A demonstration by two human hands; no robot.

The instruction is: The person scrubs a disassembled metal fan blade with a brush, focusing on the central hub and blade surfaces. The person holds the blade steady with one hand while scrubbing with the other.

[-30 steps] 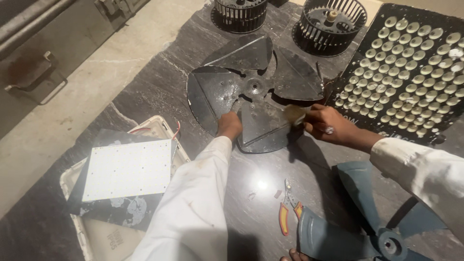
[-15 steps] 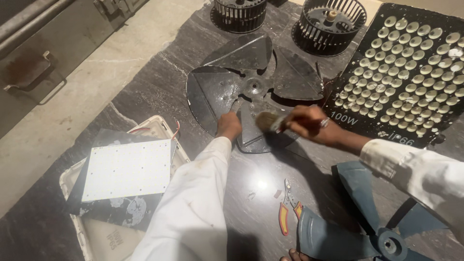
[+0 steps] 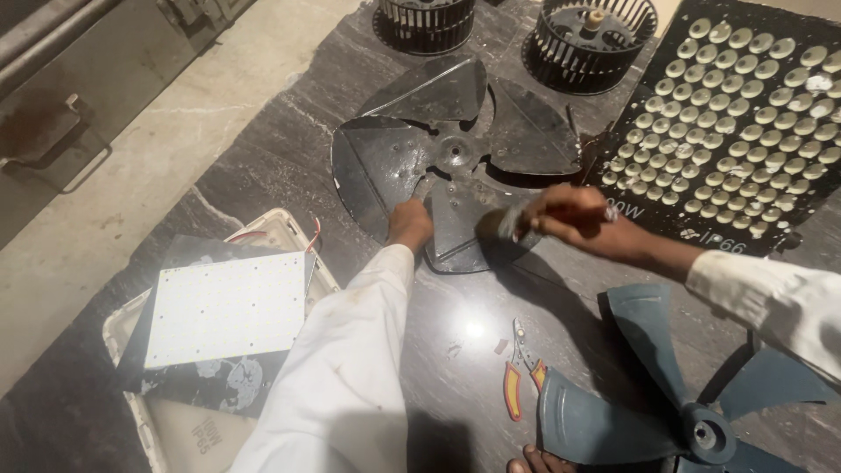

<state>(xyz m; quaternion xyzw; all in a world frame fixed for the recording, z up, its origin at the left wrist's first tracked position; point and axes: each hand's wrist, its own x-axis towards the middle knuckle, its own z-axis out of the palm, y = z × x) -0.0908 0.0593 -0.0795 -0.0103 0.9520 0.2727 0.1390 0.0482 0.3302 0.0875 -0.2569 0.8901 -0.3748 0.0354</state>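
A black metal fan blade wheel (image 3: 438, 131) lies flat on the dark stone floor. My left hand (image 3: 410, 224) presses on the edge of its nearest blade, fingers curled down. My right hand (image 3: 569, 221) is closed around a paintbrush (image 3: 508, 224) whose bristles rest on that same blade, just right of my left hand. The brush is blurred by motion. Both arms wear white sleeves.
A black lamp panel with rows of round lenses (image 3: 745, 123) lies at the right. Two black blower wheels (image 3: 591, 39) stand behind. A grey-blue plastic fan blade (image 3: 666, 394) and orange-handled pliers (image 3: 521, 372) lie in front; a white panel in a tray (image 3: 223, 307) sits left.
My right hand has swept the brush leftward across the near blade, from its right edge toward my left hand. The left hand has stayed in place.
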